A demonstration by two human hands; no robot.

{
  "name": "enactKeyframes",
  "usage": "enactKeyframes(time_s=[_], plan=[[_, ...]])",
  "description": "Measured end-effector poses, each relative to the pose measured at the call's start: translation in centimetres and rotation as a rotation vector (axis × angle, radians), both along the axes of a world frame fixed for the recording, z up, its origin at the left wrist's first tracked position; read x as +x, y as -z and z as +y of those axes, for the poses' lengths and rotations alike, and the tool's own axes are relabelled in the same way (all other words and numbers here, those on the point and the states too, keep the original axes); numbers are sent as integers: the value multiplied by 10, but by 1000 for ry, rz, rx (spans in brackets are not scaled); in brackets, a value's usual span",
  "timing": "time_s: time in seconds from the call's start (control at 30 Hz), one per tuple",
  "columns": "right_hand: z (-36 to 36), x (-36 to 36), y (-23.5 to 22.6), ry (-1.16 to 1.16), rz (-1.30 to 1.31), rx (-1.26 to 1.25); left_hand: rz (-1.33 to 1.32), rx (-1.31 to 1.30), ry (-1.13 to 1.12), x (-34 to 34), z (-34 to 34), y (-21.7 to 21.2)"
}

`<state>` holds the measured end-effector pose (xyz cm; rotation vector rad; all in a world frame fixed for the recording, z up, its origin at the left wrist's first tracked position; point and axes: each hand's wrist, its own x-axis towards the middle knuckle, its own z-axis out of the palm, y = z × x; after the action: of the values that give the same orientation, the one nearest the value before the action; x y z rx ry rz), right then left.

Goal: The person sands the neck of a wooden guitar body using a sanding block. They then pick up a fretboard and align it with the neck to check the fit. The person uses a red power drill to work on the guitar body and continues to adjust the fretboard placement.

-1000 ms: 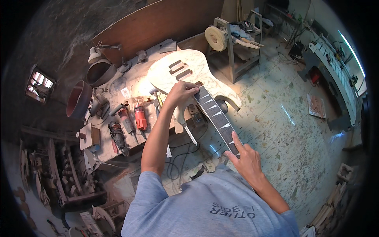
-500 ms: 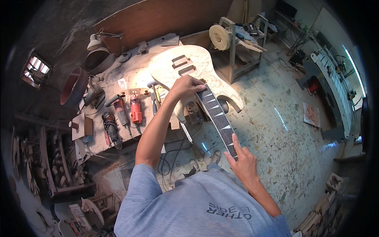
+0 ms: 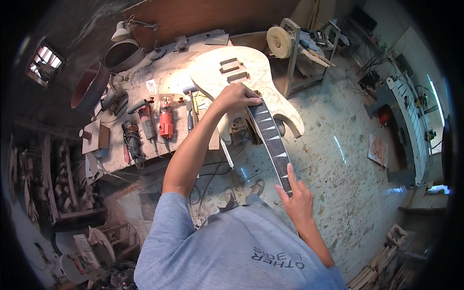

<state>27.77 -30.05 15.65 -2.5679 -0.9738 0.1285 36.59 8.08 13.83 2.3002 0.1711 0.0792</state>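
Note:
A pale wooden electric guitar body [image 3: 258, 67] with two pickup cutouts lies at the far edge of my reach, partly over the bench end. From its neck pocket a dark guitar neck [image 3: 271, 133] with white triangular inlays slants toward me. My left hand [image 3: 237, 98] grips the neck's body end, thumb on the fretboard and the other fingers bent over, partly hidden. Lower right, my right hand [image 3: 298, 199] holds the near end, with its thumb and index finger along the edges. What lies under that end is hidden by the hand.
On the dusty workbench [image 3: 166, 89] to the left lie a red router [image 3: 166, 126], an angle grinder [image 3: 146, 121], a dark power tool [image 3: 131, 142] and a hammer [image 3: 190, 108]. A desk lamp [image 3: 121, 31] stands behind. Cables trail on the floor below the bench.
The whole view has shifted a little, so the guitar sits slightly farther right. Both hands keep their hold on the neck, with hardly any change in grip.

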Motion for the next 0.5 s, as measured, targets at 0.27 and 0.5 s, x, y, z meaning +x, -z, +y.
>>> enactKeyframes(time_s=[0.27, 0.5], plan=[[2, -2, -1, 7, 15, 1, 25, -8, 12, -2, 2, 0], [0, -6, 4, 23, -2, 15, 2, 45, 47, -2, -1, -3]])
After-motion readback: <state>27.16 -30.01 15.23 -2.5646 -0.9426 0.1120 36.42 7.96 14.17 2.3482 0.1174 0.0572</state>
